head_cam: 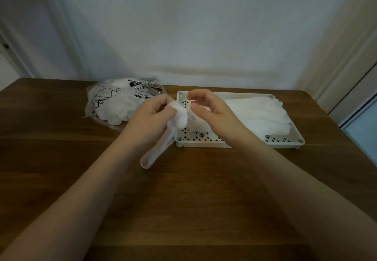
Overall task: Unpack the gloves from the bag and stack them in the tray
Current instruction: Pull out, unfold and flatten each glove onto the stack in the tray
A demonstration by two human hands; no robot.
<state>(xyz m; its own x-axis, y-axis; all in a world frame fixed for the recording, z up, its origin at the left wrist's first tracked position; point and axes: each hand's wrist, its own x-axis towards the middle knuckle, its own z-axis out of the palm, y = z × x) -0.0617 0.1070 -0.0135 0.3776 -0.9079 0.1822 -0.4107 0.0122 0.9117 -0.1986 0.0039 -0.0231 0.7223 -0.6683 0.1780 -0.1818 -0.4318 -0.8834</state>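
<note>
My left hand (152, 114) grips a white glove (163, 138) by its upper end; the rest of the glove hangs down to the brown table, its cuff near the tray's front left corner. My right hand (206, 107) hovers just right of it over the tray's left end, fingers curled and holding nothing that I can see. The cream perforated tray (240, 142) holds a flat stack of white gloves (263, 116). Behind my left hand lies the clear plastic bag (114, 101) with black print, with more white gloves inside.
The wooden table (183, 199) runs up to a pale wall at the back. A door frame stands at the left and a window or door edge at the far right. The table's right edge lies just past the tray.
</note>
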